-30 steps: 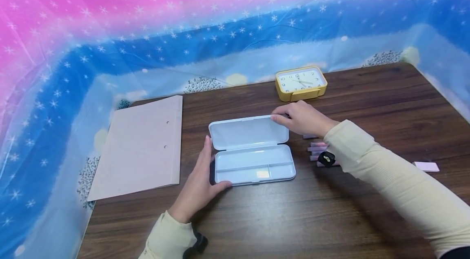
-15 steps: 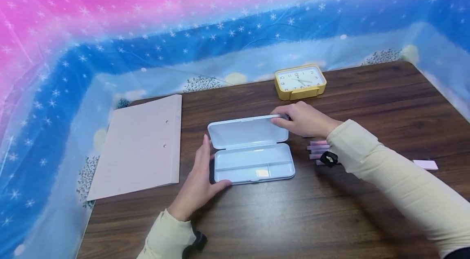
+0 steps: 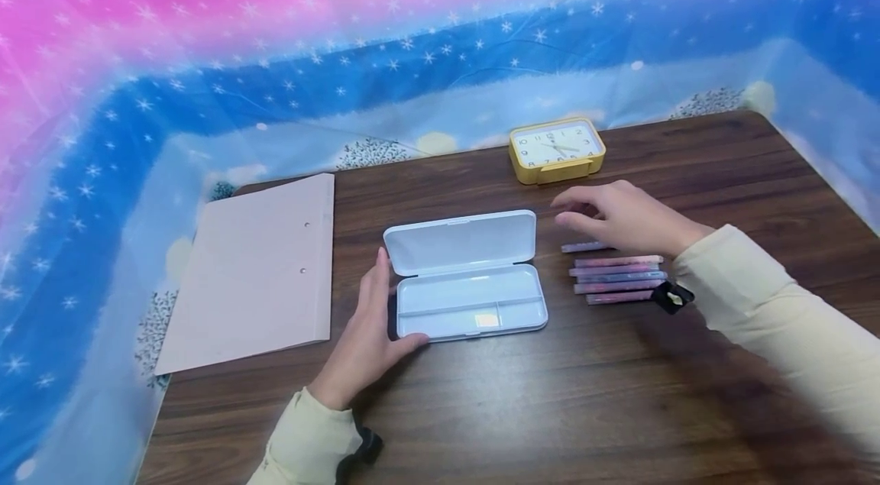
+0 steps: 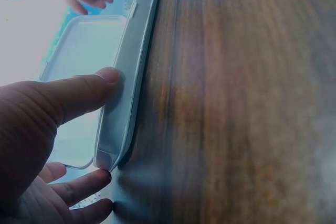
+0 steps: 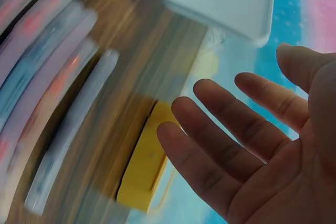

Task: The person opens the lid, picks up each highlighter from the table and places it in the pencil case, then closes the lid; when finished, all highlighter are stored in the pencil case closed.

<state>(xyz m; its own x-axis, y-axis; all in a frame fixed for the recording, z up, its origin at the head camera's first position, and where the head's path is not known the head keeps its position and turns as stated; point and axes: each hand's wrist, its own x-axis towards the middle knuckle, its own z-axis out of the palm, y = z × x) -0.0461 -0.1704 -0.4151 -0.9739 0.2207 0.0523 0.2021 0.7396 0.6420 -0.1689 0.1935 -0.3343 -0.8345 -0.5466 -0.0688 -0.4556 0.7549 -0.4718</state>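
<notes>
A white pencil case (image 3: 471, 317) lies on the table with its lid (image 3: 461, 244) raised and tilted back; dividers split its inside into compartments. My left hand (image 3: 367, 340) grips the case's left end, thumb on the front wall and fingers along the side, as the left wrist view also shows. To the right of the lid my right hand (image 3: 626, 218) hovers with relaxed fingers and nothing in them. Just below it lie several slim pens (image 3: 615, 279) in pink and lilac tones, side by side. One more pen (image 3: 580, 247) lies apart, partly hidden by the right hand.
A yellow alarm clock (image 3: 558, 153) stands at the table's back, beyond the right hand. On the left lies a large pale pink folder (image 3: 254, 279) with two small holes. A snowflake-patterned pink and blue cloth (image 3: 426, 50) hangs around the wooden table (image 3: 516, 409).
My right hand has let go of the lid and moved right, over the pens, uncovering more of them. The lid stays raised. My left hand keeps its place on the case.
</notes>
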